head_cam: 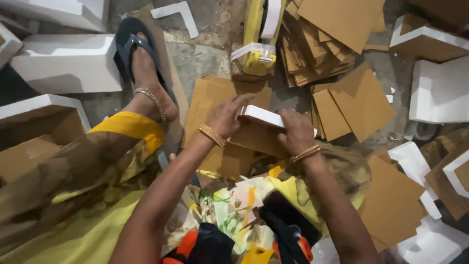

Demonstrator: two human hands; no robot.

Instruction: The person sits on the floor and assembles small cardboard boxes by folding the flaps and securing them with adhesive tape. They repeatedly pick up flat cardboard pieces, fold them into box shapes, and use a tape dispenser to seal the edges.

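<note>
I see both hands closed on 1 white foam strip (261, 116) backed by brown cardboard (256, 138), held above the lap. The left hand (225, 116) grips its left end, fingers curled over the top edge; the right hand (296, 131) clamps the right end. Its long axis runs left to right, tilting slightly down to the right. Beyond the strip, flat brown cardboard sheets (359, 100) lie scattered on the concrete floor (205, 56), beside a yellow tape dispenser (258, 46).
</note>
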